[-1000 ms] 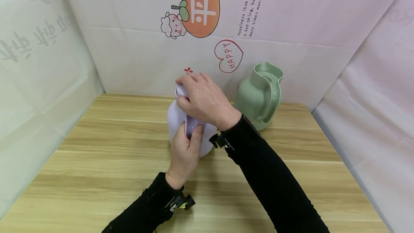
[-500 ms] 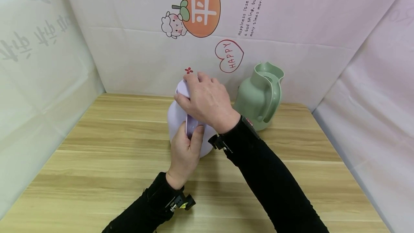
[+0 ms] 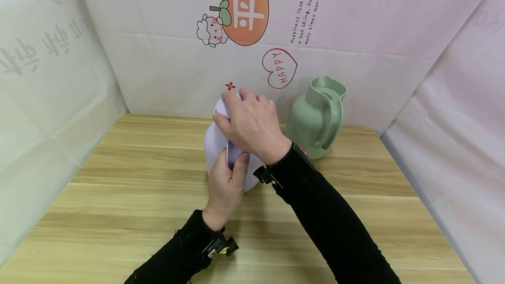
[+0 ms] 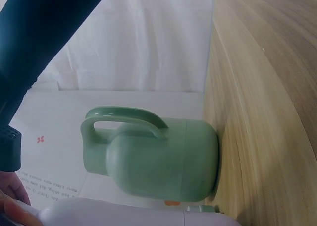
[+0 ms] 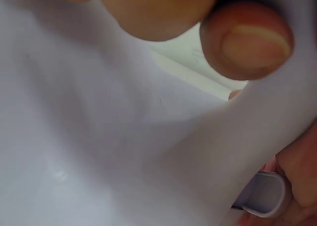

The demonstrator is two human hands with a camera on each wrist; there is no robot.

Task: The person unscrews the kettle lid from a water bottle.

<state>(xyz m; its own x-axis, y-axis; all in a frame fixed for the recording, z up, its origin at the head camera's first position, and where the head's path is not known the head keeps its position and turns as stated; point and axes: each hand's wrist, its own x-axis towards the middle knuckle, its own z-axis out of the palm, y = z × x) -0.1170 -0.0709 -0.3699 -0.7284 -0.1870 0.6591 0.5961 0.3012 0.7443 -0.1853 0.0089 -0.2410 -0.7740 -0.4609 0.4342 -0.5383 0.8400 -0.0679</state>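
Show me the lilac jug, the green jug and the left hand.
lilac jug (image 3: 215,143), head view, bare left side of its body
green jug (image 3: 309,119), head view, its belly
left hand (image 3: 225,187), head view, back of the hand

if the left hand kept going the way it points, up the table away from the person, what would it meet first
The left hand already grips the lilac jug's handle, so it would press straight into the lilac jug itself; beyond that likely the back wall.
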